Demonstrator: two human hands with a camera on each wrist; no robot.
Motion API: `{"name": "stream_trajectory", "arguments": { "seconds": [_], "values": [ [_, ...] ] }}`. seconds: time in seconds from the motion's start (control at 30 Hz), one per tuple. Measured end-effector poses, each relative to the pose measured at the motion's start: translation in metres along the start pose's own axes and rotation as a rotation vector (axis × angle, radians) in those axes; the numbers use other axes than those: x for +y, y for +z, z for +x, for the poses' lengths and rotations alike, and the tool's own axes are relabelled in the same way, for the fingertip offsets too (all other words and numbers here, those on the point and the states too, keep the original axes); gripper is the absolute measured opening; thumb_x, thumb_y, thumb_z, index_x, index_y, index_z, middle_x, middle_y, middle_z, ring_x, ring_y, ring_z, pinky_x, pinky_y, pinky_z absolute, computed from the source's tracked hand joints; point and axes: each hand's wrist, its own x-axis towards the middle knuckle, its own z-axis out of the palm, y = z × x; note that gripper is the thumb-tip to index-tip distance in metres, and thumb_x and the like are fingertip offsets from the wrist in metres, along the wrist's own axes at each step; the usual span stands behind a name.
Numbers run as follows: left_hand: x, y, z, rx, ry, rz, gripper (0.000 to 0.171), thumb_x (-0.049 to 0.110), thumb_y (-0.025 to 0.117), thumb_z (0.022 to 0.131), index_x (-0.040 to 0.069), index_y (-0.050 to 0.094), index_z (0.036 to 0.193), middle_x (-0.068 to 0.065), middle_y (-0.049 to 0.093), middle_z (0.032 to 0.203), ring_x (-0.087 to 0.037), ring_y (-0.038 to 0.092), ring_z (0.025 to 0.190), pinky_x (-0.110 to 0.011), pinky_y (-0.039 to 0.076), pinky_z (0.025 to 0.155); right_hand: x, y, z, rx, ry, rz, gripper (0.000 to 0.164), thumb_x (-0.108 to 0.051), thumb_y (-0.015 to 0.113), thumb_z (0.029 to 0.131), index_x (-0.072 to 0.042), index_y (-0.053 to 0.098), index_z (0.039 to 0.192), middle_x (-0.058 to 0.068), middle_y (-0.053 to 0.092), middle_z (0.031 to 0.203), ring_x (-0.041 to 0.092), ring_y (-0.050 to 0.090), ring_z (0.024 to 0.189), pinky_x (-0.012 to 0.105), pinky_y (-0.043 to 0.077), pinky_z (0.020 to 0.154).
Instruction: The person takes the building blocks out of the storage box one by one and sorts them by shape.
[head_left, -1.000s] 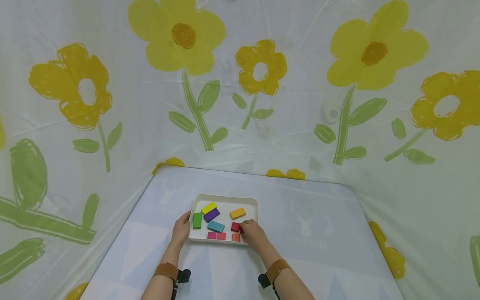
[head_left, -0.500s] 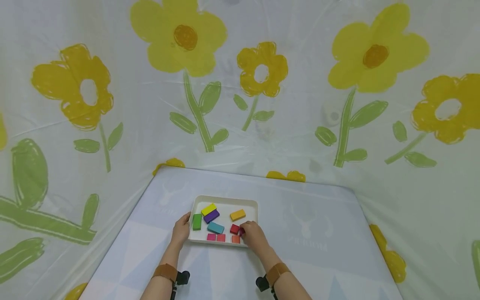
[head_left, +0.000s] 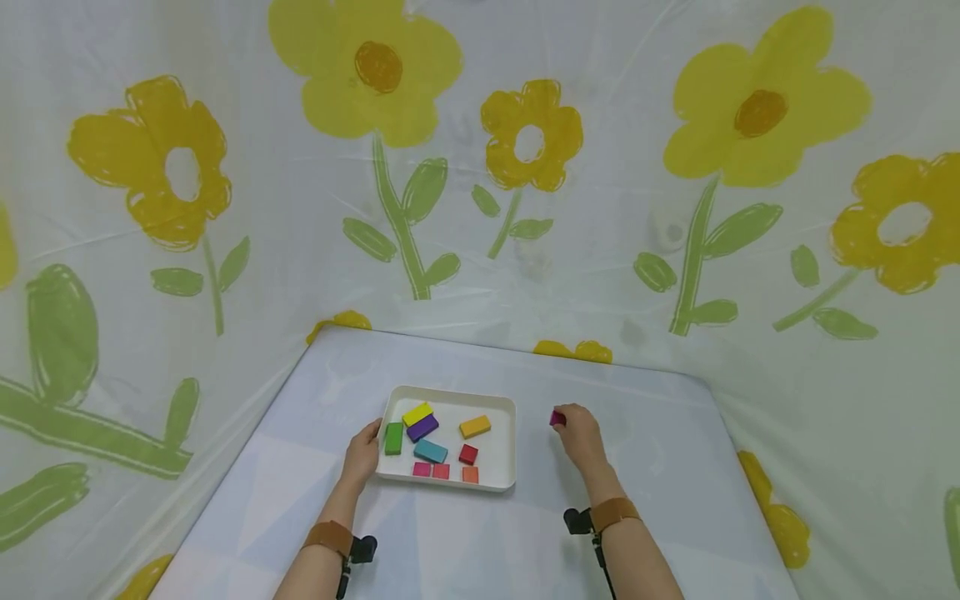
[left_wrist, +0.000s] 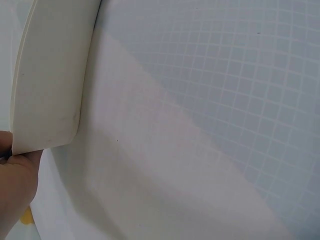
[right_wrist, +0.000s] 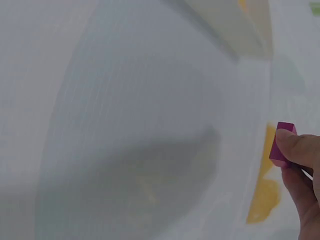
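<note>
A small magenta block (right_wrist: 281,150) is pinched between the thumb and fingers of my right hand (head_left: 583,435), held to the right of the white tray (head_left: 450,485). My left hand (head_left: 363,455) grips the tray's left side, thumb and fingers at its wall (left_wrist: 50,80) in the left wrist view. Inside the tray lie a green block (head_left: 393,438), a yellow block (head_left: 417,414) against a purple block (head_left: 423,428), a teal block (head_left: 431,452) and an orange-yellow block (head_left: 475,427). Smaller red (head_left: 468,454), pink (head_left: 422,470), coral (head_left: 441,472) and orange (head_left: 470,475) blocks sit nearer its front.
The table (head_left: 645,467) has a pale blue patterned cover. Curtains (head_left: 525,283) printed with yellow flowers rise behind it and at both sides. Each wrist wears a brown strap (head_left: 613,512) with a small black camera (head_left: 577,522).
My right hand has lifted the magenta block out of the tray's right side and moved it right and away from me. My left hand has stayed at the tray.
</note>
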Motion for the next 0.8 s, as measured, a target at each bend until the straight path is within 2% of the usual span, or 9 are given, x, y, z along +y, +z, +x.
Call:
{"name": "stream_trajectory", "arguments": {
  "seconds": [0.17, 0.37, 0.6, 0.8],
  "values": [
    [-0.002, 0.0, -0.001, 0.005, -0.012, -0.006, 0.049, 0.005, 0.029, 0.102, -0.003, 0.036, 0.15, -0.028, 0.036, 0.154, -0.047, 0.027, 0.147, -0.059, 0.024, 0.124, 0.025, 0.0, -0.007, -0.069, 0.026, -0.028, 0.03, 0.001, 0.075, 0.082, 0.005, 0.07, 0.111, 0.021, 0.073, 0.107, 0.035, 0.068, 0.102, 0.049, 0.058, 0.093],
    [-0.002, 0.002, -0.003, 0.012, -0.015, -0.014, 0.049, 0.004, 0.03, 0.102, -0.004, 0.036, 0.149, -0.029, 0.036, 0.153, -0.049, 0.028, 0.146, -0.06, 0.025, 0.123, 0.033, 0.012, -0.017, -0.143, 0.047, -0.005, 0.029, 0.002, 0.075, 0.082, 0.004, 0.07, 0.111, 0.022, 0.072, 0.109, 0.036, 0.068, 0.104, 0.05, 0.058, 0.094],
    [-0.002, 0.001, -0.002, 0.001, -0.013, -0.025, 0.049, 0.002, 0.029, 0.102, -0.005, 0.035, 0.15, -0.028, 0.035, 0.154, -0.048, 0.027, 0.147, -0.059, 0.025, 0.123, 0.032, 0.024, -0.023, -0.155, 0.04, 0.01, 0.027, 0.002, 0.075, 0.082, 0.004, 0.071, 0.109, 0.02, 0.073, 0.107, 0.035, 0.068, 0.102, 0.049, 0.059, 0.092],
    [-0.001, 0.0, 0.0, -0.005, -0.012, -0.018, 0.049, 0.003, 0.029, 0.102, -0.004, 0.033, 0.151, -0.028, 0.034, 0.155, -0.047, 0.026, 0.147, -0.058, 0.025, 0.124, 0.032, 0.027, -0.024, -0.139, 0.038, 0.021, 0.029, 0.003, 0.074, 0.082, 0.004, 0.071, 0.11, 0.02, 0.073, 0.108, 0.035, 0.068, 0.104, 0.049, 0.059, 0.093]
  ]
}}
